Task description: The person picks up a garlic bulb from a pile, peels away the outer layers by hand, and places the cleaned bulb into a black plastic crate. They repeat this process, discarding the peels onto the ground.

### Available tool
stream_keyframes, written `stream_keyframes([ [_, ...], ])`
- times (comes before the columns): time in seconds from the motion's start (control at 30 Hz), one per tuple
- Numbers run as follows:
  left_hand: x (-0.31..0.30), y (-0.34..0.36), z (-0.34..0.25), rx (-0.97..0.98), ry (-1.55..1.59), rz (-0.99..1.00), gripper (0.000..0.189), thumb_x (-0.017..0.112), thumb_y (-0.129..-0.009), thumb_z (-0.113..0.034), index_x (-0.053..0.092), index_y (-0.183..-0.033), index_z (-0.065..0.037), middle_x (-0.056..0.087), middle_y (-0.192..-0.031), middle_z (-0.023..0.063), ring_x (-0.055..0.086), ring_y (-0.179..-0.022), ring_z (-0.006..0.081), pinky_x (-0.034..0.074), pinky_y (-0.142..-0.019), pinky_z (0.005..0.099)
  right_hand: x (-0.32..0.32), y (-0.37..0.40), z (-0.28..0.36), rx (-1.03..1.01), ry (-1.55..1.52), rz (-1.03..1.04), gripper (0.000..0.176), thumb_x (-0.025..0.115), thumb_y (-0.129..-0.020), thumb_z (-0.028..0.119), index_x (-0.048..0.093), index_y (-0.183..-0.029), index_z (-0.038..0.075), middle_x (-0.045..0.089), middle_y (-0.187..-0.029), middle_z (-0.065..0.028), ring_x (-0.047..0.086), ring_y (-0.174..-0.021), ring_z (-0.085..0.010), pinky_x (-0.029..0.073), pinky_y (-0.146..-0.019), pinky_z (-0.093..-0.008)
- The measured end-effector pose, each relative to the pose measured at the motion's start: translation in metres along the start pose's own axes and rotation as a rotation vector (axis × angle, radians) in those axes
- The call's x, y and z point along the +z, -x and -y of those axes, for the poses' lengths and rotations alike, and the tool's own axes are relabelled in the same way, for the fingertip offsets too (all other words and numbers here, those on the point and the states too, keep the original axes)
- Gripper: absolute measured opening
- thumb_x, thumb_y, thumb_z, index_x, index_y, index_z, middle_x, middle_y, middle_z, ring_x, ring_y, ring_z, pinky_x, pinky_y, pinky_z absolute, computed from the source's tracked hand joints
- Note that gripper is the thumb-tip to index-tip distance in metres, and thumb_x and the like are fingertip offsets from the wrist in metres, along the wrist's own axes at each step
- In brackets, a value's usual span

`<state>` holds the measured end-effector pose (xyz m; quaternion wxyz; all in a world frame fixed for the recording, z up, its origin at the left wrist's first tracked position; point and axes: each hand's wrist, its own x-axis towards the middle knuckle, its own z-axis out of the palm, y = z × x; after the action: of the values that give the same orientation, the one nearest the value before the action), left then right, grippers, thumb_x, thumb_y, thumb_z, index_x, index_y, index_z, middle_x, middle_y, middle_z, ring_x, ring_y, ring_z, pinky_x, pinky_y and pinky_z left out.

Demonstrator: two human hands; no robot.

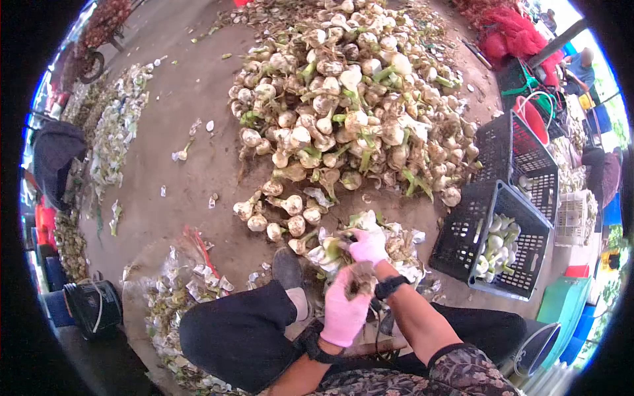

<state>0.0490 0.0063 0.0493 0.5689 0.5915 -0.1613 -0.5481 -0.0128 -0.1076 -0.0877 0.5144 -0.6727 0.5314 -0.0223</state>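
My left hand point(346, 309), in a pink glove, is closed around a garlic bulb point(362, 280) whose brown, rooty side faces up. Farther forward, my right hand point(368, 245) in a matching glove is bent over with its fingers together, above a heap of peeled-off garlic skins point(403, 249). What those fingers grip is not clear; a greenish stalk end shows beside them. Just in front of my feet lie loose garlic bulbs point(296, 226) with dirt on them. Behind these rises a big pile of untrimmed garlic point(356, 119) with stems and roots.
To the right stand black plastic crates point(456, 228), the nearest holding cleaned garlic point(498, 247). A red bucket point(532, 120) is behind them. Skins and scraps point(178, 297) cover the floor at left, near a black bucket point(94, 307). A person point(581, 69) is at far right.
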Motion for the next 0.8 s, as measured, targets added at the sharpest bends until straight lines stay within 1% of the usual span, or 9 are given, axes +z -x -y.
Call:
stream_keyframes([
  [0.03,-0.002,-0.001,-0.002,-0.003,-0.039,-0.041,0.043,0.06,-0.075,0.008,0.054,-0.117,0.002,0.06,-0.109,0.0095,0.057,-0.101,0.0174,0.045,-0.09,0.0289,-0.005,0.009,-0.015,-0.05,-0.111,-0.002,0.028,0.069,-0.081,0.024,0.067,-0.106,0.011,0.068,-0.098,-0.0111,0.063,-0.09,-0.0212,0.048,-0.081,-0.0316],
  [0.1,-0.014,-0.005,0.005,0.334,-0.66,-0.12,0.058,0.065,-0.067,0.004,0.05,-0.123,0.001,0.053,-0.12,0.0177,0.051,-0.113,0.0285,0.04,-0.098,0.0346,-0.033,0.049,0.008,0.001,-0.648,0.084,0.028,0.064,-0.085,0.014,0.063,-0.111,0.006,0.066,-0.1,-0.0066,0.061,-0.088,-0.0163,0.048,-0.079,-0.0279],
  [0.13,-0.014,-0.005,0.001,0.331,-0.698,-0.066,0.072,0.067,-0.061,0.001,0.044,-0.13,0.0,0.045,-0.128,0.0232,0.043,-0.122,0.0361,0.035,-0.103,0.0377,-0.043,0.064,0.012,-0.005,-0.648,0.066,0.028,0.064,-0.085,0.014,0.063,-0.111,0.006,0.066,-0.1,-0.0066,0.061,-0.088,-0.0163,0.048,-0.079,-0.0279],
  [0.2,-0.014,-0.004,0.006,0.346,-0.755,0.0,0.074,0.066,-0.062,0.003,0.042,-0.132,-0.001,0.046,-0.128,0.0229,0.044,-0.122,0.036,0.035,-0.104,0.0371,-0.057,0.088,0.018,-0.016,-1.023,0.215,0.032,0.059,-0.086,0.007,0.057,-0.117,0.0,0.062,-0.104,-0.0037,0.058,-0.089,-0.0129,0.047,-0.078,-0.0249],
  [0.3,-0.013,0.0,0.007,0.449,-0.67,0.045,0.069,0.065,-0.061,0.004,0.047,-0.128,-0.001,0.05,-0.123,0.0221,0.047,-0.119,0.0355,0.038,-0.102,0.0368,-0.062,0.114,0.022,-0.132,-1.203,0.177,0.033,0.057,-0.088,0.009,0.054,-0.119,-0.001,0.061,-0.105,-0.0047,0.057,-0.091,-0.0122,0.047,-0.079,-0.0249],
  [0.5,0.003,0.025,-0.01,0.614,-0.63,0.027,0.054,0.062,-0.058,0.009,0.056,-0.111,0.001,0.057,-0.111,0.0158,0.056,-0.106,0.0323,0.045,-0.093,0.0352,-0.065,0.158,0.055,-0.45,-0.584,-0.309,0.032,0.061,-0.088,0.016,0.055,-0.113,-0.002,0.061,-0.109,-0.0073,0.061,-0.09,-0.0145,0.049,-0.08,-0.0288],
  [0.57,0.003,0.03,-0.014,0.63,-0.581,0.028,0.056,0.065,-0.056,0.01,0.057,-0.111,0.002,0.057,-0.112,0.0148,0.057,-0.105,0.0307,0.045,-0.093,0.0343,-0.06,0.155,0.059,-0.187,-0.971,-0.128,0.033,0.062,-0.09,0.022,0.057,-0.113,0.0,0.061,-0.103,-0.0042,0.057,-0.091,-0.0104,0.047,-0.081,-0.0252],
  [0.77,-0.01,0.023,-0.005,0.434,-0.202,0.138,0.063,0.067,-0.06,0.013,0.052,-0.12,0.002,0.058,-0.116,0.0097,0.055,-0.109,0.0192,0.043,-0.095,0.0309,-0.061,0.163,0.066,-0.142,-1.053,-0.104,0.029,0.061,-0.09,0.02,0.059,-0.11,-0.001,0.063,-0.101,-0.0037,0.057,-0.091,-0.01,0.047,-0.081,-0.0248],
  [0.8,-0.014,0.022,-0.007,0.488,-0.293,0.151,0.065,0.066,-0.062,0.014,0.049,-0.124,0.002,0.058,-0.115,0.0085,0.054,-0.108,0.0166,0.043,-0.095,0.0291,-0.063,0.163,0.065,-0.152,-1.031,-0.072,0.029,0.061,-0.09,0.02,0.059,-0.11,-0.001,0.063,-0.101,-0.0036,0.057,-0.092,-0.0098,0.047,-0.082,-0.025],
])
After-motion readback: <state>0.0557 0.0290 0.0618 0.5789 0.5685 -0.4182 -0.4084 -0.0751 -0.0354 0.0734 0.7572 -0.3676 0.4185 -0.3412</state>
